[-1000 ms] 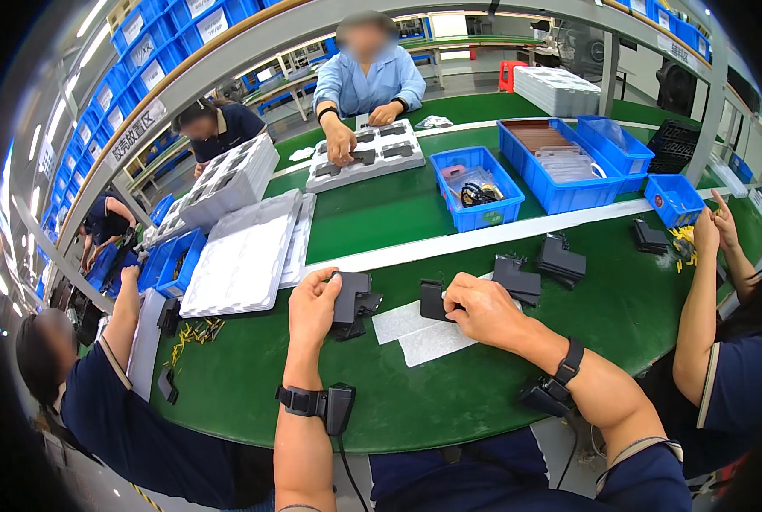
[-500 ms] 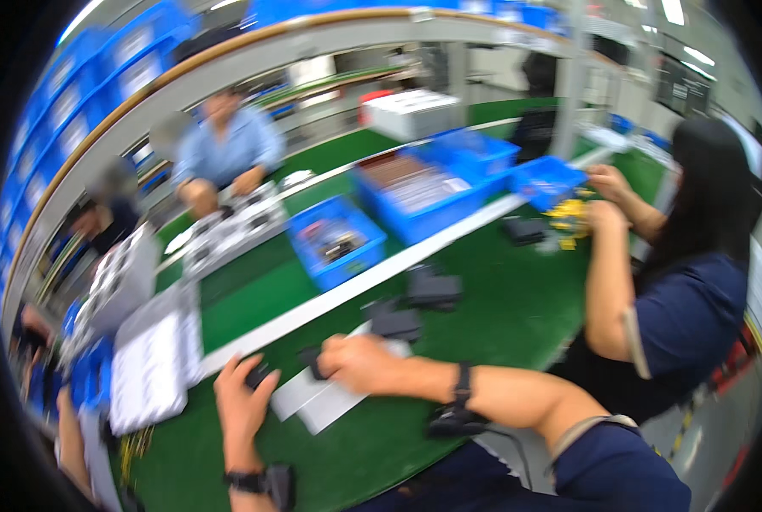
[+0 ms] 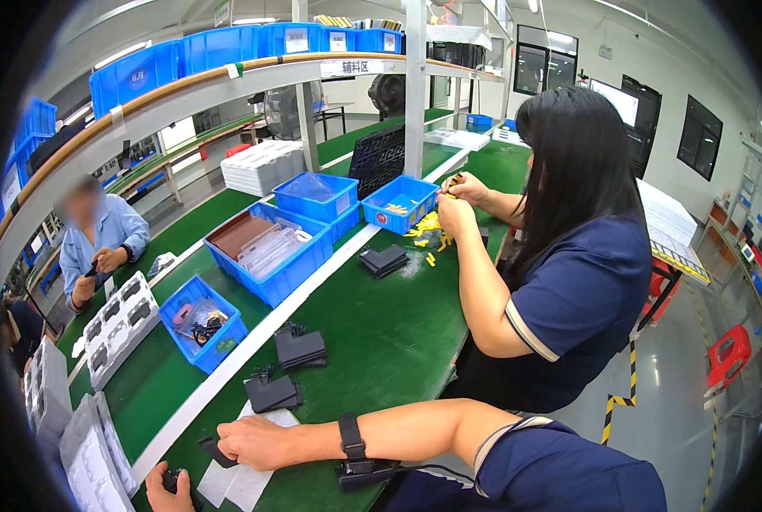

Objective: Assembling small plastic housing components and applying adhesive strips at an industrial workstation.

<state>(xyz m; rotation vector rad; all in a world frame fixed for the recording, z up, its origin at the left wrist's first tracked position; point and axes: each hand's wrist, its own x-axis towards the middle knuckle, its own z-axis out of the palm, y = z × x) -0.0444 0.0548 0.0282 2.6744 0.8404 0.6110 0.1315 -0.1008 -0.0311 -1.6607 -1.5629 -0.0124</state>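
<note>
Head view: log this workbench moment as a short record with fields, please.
surface: green bench
right hand: resting on white paper sheets, touching a small black part
left hand: at the lower edge, on a dark part; grip unclear
nearby: two stacks of black parts
co-worker: person in navy handling yellow pieces

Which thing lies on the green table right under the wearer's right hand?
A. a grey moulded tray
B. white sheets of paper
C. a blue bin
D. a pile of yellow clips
B: the right hand rests on the white sheets of paper spread on the green table, its fingers at a small black part; bins, clips and trays lie farther off.
</note>
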